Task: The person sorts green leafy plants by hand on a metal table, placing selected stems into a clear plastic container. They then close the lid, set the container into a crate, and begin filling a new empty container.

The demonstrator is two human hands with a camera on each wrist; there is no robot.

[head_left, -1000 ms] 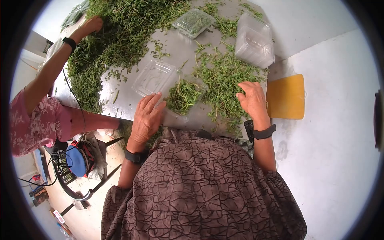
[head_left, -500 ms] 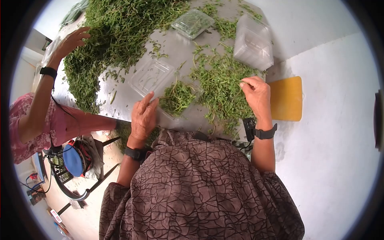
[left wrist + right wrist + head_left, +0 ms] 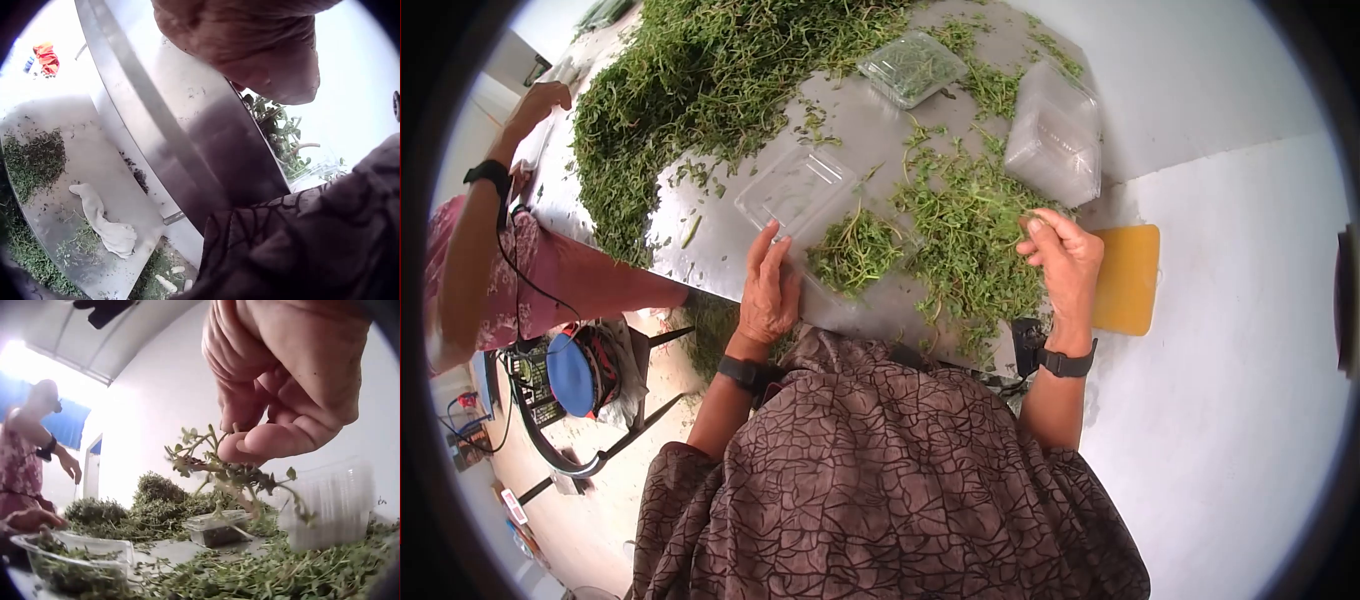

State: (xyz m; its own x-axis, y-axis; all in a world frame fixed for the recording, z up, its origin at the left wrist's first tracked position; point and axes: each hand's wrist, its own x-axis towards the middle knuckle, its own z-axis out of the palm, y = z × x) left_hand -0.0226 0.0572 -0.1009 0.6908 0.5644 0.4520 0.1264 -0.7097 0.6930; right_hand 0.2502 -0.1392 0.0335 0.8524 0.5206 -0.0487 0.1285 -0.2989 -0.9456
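Note:
My right hand (image 3: 1065, 258) pinches a small leafy sprig between thumb and fingertips, above the loose greens (image 3: 970, 230) on the table. The right wrist view shows the sprig (image 3: 219, 465) hanging under my right hand (image 3: 287, 381). My left hand (image 3: 768, 295) rests with relaxed fingers at the near left edge of an open clear container, whose base holds greens (image 3: 855, 252) and whose empty lid (image 3: 795, 190) lies folded back. In the left wrist view, my left hand (image 3: 250, 47) is above the metal table's edge, its fingertips out of view.
A closed, filled clear box (image 3: 912, 70) and a stack of clear containers (image 3: 1055, 135) stand toward the back right. A large heap of greens (image 3: 690, 80) covers the back left. At the left, another person's arm (image 3: 475, 230) reaches over the table. A yellow board (image 3: 1128, 280) is at right.
My right hand has closed its fingertips on a sprig and lifted it. My left hand stays by the container. The other person's hand has moved left, away from the heap.

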